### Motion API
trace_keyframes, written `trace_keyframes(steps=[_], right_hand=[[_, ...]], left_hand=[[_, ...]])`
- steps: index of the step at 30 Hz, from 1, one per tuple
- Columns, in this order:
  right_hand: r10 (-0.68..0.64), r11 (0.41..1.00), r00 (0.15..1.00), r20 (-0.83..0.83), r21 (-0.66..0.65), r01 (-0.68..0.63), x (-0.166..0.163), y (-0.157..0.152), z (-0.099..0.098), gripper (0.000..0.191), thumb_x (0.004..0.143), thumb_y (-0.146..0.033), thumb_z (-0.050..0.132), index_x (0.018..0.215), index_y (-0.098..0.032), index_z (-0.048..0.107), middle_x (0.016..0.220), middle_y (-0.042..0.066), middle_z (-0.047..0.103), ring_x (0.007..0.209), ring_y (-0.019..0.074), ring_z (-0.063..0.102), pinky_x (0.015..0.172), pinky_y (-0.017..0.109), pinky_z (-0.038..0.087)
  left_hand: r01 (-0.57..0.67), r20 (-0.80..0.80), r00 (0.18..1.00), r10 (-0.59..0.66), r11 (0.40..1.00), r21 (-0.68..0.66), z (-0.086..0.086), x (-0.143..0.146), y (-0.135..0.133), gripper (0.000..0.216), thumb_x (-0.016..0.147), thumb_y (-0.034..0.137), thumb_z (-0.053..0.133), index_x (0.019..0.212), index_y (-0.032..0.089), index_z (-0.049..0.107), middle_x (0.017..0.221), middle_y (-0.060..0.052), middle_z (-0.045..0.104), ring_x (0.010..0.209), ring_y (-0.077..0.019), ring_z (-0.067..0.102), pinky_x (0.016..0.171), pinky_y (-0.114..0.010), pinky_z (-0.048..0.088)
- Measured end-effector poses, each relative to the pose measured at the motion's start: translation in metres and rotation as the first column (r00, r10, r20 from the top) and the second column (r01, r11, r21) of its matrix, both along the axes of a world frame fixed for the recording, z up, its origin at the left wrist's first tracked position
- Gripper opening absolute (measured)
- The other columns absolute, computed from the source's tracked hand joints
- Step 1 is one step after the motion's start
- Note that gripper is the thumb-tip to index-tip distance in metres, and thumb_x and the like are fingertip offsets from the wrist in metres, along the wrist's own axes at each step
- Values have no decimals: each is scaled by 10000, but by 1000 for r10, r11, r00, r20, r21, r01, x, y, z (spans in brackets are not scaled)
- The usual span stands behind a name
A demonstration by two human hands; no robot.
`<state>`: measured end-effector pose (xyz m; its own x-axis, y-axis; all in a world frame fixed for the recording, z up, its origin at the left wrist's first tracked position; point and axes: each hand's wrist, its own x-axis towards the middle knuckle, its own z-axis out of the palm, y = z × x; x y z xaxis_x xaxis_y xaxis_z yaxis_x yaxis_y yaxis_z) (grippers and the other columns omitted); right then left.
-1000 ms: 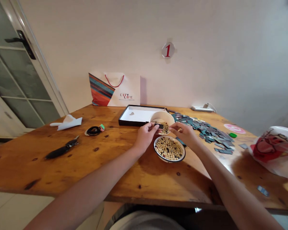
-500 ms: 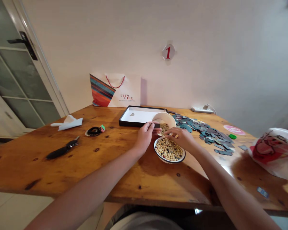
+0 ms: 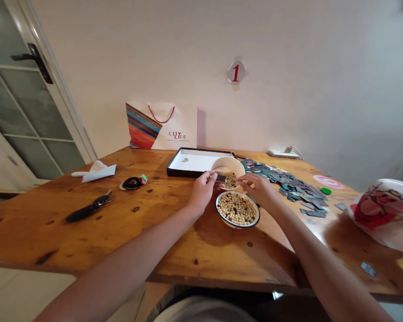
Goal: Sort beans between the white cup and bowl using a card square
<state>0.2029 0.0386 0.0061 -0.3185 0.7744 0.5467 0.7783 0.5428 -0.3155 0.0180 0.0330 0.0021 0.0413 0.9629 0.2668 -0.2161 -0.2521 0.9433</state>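
Observation:
My left hand [image 3: 202, 190] is closed, with a small dark flat piece [image 3: 220, 177] pinched between thumb and fingers. Just behind it, a pale round tub [image 3: 237, 164] with beans inside faces me with its opening. My right hand [image 3: 260, 190] is at the tub's right side, fingers bent together; their grip is partly hidden. Under that hand a dark flat edge [image 3: 254, 200] shows, and I cannot tell whether the hand holds it. Below both hands stands a white dark-rimmed bowl [image 3: 233, 223], full of yellowish beans with some dark ones.
A shallow black-edged box [image 3: 196, 161] lies behind the tub. Dark flat pieces [image 3: 292, 185] are heaped to the right, near a green cap [image 3: 325, 191] and plastic bag [image 3: 383, 212]. Keys [image 3: 89, 209], a black coil [image 3: 131, 183] and white paper [image 3: 99, 171] lie left; a paper bag [image 3: 164, 127] stands behind.
My right hand has shifted slightly right, away from over the bowl, and a dark flat edge now shows beneath it. My left hand keeps its piece almost in place.

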Motion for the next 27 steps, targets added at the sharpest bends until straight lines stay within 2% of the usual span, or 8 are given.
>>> trace_keyframes(steps=[4, 8, 11, 17, 19, 22, 25, 27], right_hand=[[-3, 1000, 998, 58, 31, 1, 2, -1, 2, 185, 820, -303, 471, 866, -254, 643, 928, 15, 619, 678, 135, 575, 652, 254, 427], [-8, 1000, 988, 155, 27, 4, -2, -7, 3, 232, 855, -328, 416, 885, -261, 636, 963, 11, 602, 766, 137, 572, 675, 240, 413], [-37, 999, 985, 166, 39, 31, -4, -11, 4, 264, 871, -340, 383, 897, -250, 630, 962, 15, 601, 781, 138, 563, 675, 237, 407], [-159, 963, 980, 119, 238, 127, -11, -9, 16, 247, 856, -321, 419, 891, -225, 643, 899, 35, 637, 874, 190, 502, 726, 280, 380], [-140, 973, 963, 228, 212, 91, -19, -6, 23, 238, 854, -289, 423, 891, -216, 646, 914, 40, 642, 881, 189, 498, 773, 296, 358], [-109, 992, 896, 430, 101, 72, -36, 3, 32, 234, 839, -236, 429, 858, -217, 662, 875, 50, 653, 881, 190, 516, 775, 301, 341], [-98, 995, 865, 492, 54, 82, -51, 17, 37, 208, 792, -227, 474, 797, -216, 682, 786, 57, 663, 803, 184, 557, 710, 274, 365], [-105, 994, 846, 523, 23, 109, -58, 28, 37, 181, 755, -253, 515, 789, -206, 686, 751, 66, 666, 739, 188, 579, 649, 265, 384]], left_hand=[[-2, -10, 1000, 2, 1000, 5, 0, 0, -2, 170, 787, 271, 494, 883, 163, 583, 599, -12, 656, 534, -104, 599, 562, -219, 470], [-6, -17, 1000, 7, 1000, 18, -1, 0, -2, 168, 789, 272, 488, 871, 158, 579, 575, -7, 647, 516, -95, 595, 542, -202, 464], [-22, -19, 1000, 23, 999, 40, -3, 0, 0, 161, 788, 270, 485, 861, 159, 576, 577, -7, 647, 522, -103, 603, 538, -207, 465], [-145, 13, 989, 145, 978, 150, -2, -9, 5, 169, 786, 306, 488, 864, 172, 556, 596, 4, 639, 594, -126, 629, 632, -252, 482], [-215, 34, 977, 212, 960, 182, 3, -14, 7, 196, 792, 329, 475, 893, 175, 542, 613, 2, 639, 624, -129, 632, 658, -259, 480], [-277, 52, 961, 272, 935, 224, 15, -22, 9, 241, 794, 361, 463, 945, 183, 527, 668, -5, 644, 668, -129, 631, 687, -264, 478], [-233, 8, 971, 239, 941, 244, 23, -27, 9, 254, 761, 368, 511, 920, 175, 557, 658, -9, 636, 658, -138, 626, 680, -272, 481], [-183, -42, 979, 198, 955, 232, 21, -31, 8, 243, 726, 356, 558, 872, 164, 584, 643, -11, 631, 622, -140, 619, 652, -271, 481]])
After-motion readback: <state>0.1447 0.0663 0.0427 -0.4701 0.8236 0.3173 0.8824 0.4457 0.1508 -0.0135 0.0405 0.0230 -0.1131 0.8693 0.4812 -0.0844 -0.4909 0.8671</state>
